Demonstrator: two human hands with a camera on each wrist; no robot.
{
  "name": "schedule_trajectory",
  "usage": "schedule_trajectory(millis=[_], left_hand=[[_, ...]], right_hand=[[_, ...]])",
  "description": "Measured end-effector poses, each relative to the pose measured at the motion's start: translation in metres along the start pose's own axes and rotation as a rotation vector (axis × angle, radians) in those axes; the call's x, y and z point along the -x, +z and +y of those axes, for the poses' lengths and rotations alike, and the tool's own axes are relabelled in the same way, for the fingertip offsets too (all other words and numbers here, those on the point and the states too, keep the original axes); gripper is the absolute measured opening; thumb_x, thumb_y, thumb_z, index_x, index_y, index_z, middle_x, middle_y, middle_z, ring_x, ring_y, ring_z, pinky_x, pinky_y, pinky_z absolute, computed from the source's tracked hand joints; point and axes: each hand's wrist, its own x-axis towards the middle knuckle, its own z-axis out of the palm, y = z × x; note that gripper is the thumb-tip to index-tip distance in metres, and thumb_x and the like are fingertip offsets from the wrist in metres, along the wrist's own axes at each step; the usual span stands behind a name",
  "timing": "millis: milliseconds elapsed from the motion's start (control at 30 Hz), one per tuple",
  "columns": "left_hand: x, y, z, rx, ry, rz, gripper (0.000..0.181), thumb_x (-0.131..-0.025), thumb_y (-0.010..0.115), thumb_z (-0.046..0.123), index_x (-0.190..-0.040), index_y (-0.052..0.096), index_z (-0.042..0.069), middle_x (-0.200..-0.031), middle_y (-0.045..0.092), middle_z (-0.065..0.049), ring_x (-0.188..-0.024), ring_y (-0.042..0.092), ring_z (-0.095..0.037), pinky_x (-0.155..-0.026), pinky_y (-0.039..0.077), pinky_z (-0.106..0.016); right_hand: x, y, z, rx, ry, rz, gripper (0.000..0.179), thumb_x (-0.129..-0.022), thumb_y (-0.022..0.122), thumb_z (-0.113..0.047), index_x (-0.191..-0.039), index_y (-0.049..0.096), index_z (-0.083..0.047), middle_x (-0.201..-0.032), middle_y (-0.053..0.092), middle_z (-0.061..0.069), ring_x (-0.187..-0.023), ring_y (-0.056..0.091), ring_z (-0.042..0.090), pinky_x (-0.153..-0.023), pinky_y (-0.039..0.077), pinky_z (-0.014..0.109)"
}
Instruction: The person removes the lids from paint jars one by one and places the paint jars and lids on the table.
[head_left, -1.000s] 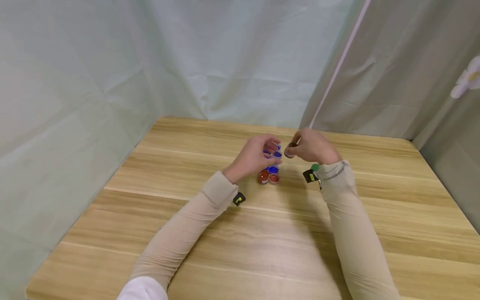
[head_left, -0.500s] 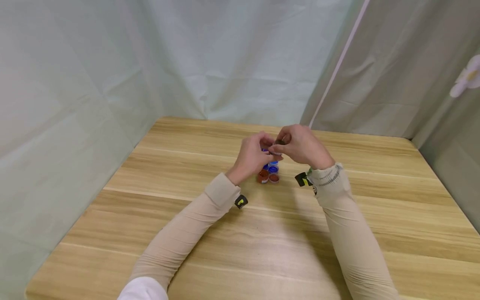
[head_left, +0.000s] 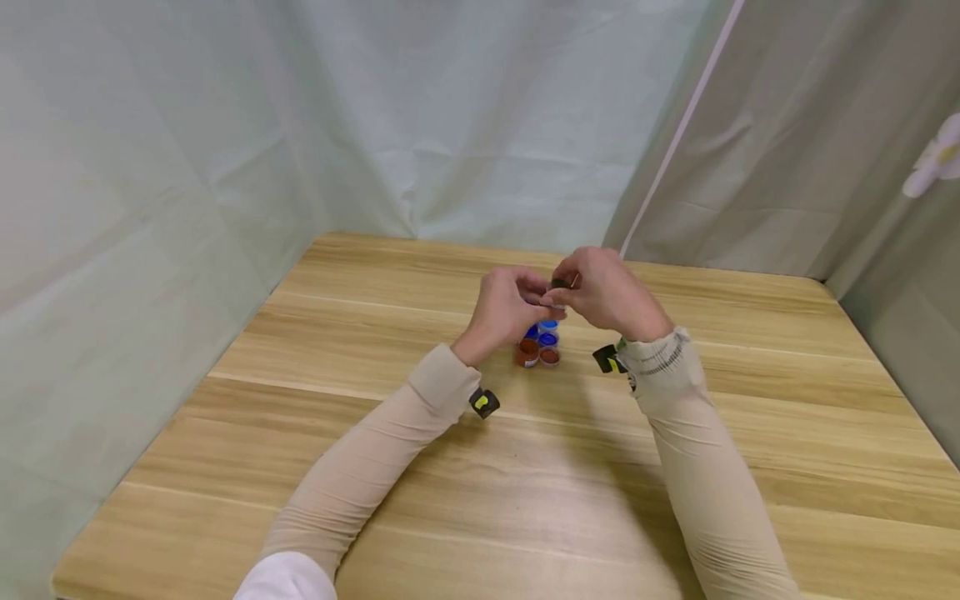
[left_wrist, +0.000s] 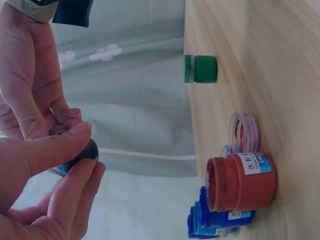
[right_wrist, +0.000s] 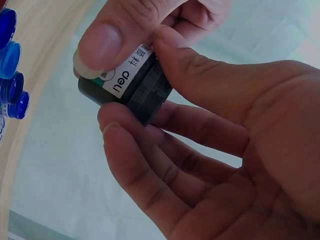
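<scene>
A small dark paint jar (right_wrist: 107, 90) with a white label reading "deli" is held up over the table, tilted. My left hand (head_left: 506, 308) pinches its body, the thumb lying over the label in the right wrist view. The thumb and fingers of my right hand (head_left: 609, 287) close about the ridged lid end (right_wrist: 149, 96). In the left wrist view the dark jar (left_wrist: 86, 156) is partly covered by fingers. Below the hands stand an open red-brown paint jar (left_wrist: 245, 182) and blue paint jars (right_wrist: 11, 87), close together.
Beside the red-brown jar (head_left: 527, 353) lies its round lid (head_left: 550, 357), with blue-stained lids (head_left: 548, 340) behind. A green paint jar (left_wrist: 204, 69) stands apart to the right, mostly hidden by the right wrist in the head view. Curtains (head_left: 487, 125) hang behind the wooden table (head_left: 480, 500).
My right hand has carried the dark jar left to my left hand, which was relaxed and holding nothing a second ago. Over the last half second both hands stay almost in place.
</scene>
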Motion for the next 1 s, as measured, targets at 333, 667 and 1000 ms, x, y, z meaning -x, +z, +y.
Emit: schedule_trajectory(millis=[333,667,1000], left_hand=[[-0.0015,-0.0023,-0.0008,0.000,-0.034,-0.022,0.024,-0.079,0.089,0.012,-0.099,0.077,0.005,-0.093,0.079,-0.011,-0.079,0.077,-0.016,-0.075,0.063,-0.029],[-0.0030,-0.0044,-0.0021,-0.020,-0.039,0.010,0.029,-0.079,0.089,0.013,-0.104,0.077,0.005,-0.100,0.078,-0.011,-0.085,0.077,-0.019,-0.077,0.063,-0.030],[-0.0004,-0.0028,-0.0040,-0.074,-0.015,0.051,0.028,-0.078,0.090,0.016,-0.101,0.076,0.006,-0.097,0.078,-0.009,-0.084,0.077,-0.018,-0.074,0.062,-0.028]], right_hand=[[0.0016,0.0004,0.0014,0.054,-0.074,-0.021,0.010,-0.092,0.078,-0.017,-0.099,0.080,-0.011,-0.089,0.066,0.007,-0.074,0.055,0.021,-0.063,0.045,0.031],[-0.0010,-0.0018,0.0023,-0.039,0.033,-0.036,0.027,-0.094,0.076,-0.023,-0.115,0.075,-0.007,-0.107,0.075,0.012,-0.094,0.072,0.026,-0.077,0.059,0.041],[-0.0009,0.0007,0.0017,-0.007,0.035,-0.031,0.021,-0.093,0.076,-0.020,-0.110,0.074,-0.007,-0.096,0.074,0.009,-0.083,0.067,0.023,-0.070,0.055,0.037]])
